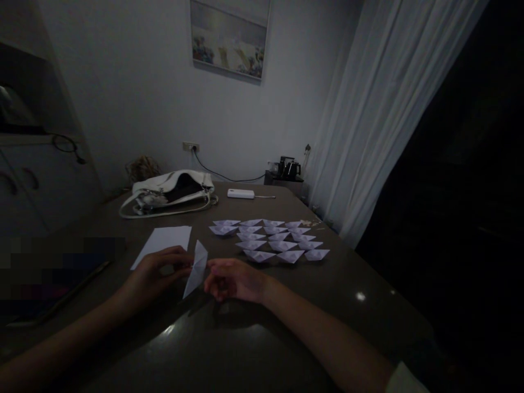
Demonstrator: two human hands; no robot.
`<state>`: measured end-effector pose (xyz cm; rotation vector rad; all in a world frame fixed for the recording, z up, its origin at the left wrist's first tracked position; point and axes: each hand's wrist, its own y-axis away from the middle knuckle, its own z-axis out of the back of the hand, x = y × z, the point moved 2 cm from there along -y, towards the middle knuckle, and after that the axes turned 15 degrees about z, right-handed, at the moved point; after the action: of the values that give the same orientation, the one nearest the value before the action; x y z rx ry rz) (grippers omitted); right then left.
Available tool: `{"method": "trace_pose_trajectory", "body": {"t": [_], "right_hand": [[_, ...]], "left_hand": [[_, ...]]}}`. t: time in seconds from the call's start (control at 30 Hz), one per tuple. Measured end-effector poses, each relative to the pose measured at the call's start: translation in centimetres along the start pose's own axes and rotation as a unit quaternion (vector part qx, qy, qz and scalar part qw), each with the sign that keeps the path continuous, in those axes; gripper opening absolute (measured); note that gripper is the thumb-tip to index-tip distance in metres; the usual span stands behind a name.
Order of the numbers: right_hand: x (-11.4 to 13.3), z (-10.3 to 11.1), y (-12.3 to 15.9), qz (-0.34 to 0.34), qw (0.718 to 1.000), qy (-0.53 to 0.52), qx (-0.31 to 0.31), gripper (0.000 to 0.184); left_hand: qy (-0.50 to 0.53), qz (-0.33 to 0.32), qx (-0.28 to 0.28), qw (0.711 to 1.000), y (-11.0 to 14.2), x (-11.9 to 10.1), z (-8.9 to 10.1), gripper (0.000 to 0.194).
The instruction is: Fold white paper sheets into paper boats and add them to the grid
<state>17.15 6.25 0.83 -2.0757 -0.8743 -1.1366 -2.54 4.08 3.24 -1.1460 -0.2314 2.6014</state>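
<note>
Above the dark table, both my hands pinch a folded white paper piece that stands on its lower tip. My left hand grips its left edge with closed fingers. My right hand holds its right edge, fingers curled. A flat white paper sheet lies just behind my left hand. Several finished white paper boats sit in rows on the table beyond my right hand.
A white handbag lies at the table's far side, with a white power bank and cable to its right. A long thin stick rests at the left. A kettle stands by the white curtain.
</note>
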Motion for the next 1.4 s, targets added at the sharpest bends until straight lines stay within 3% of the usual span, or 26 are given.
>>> {"method": "trace_pose_trajectory", "body": {"t": [0.37, 0.87, 1.2, 1.4], "right_hand": [[0.1, -0.1, 0.2, -0.012, 0.999, 0.010, 0.034, 0.039], [0.0, -0.2, 0.3, -0.013, 1.000, 0.004, 0.019, 0.040], [-0.4, 0.6, 0.3, -0.027, 1.000, 0.003, 0.008, 0.042], [-0.2, 0.5, 0.3, -0.027, 1.000, 0.008, 0.012, 0.043]], "left_hand": [[0.072, 0.028, 0.024, 0.997, -0.2, 0.1, -0.3, 0.019], [0.036, 0.009, 0.000, 0.999, 0.1, -0.7, 0.1, 0.018], [-0.032, -0.080, -0.010, 0.996, 0.6, -1.9, -0.1, 0.017], [-0.040, -0.084, -0.013, 0.996, 0.8, -1.9, 0.1, 0.020]]}}
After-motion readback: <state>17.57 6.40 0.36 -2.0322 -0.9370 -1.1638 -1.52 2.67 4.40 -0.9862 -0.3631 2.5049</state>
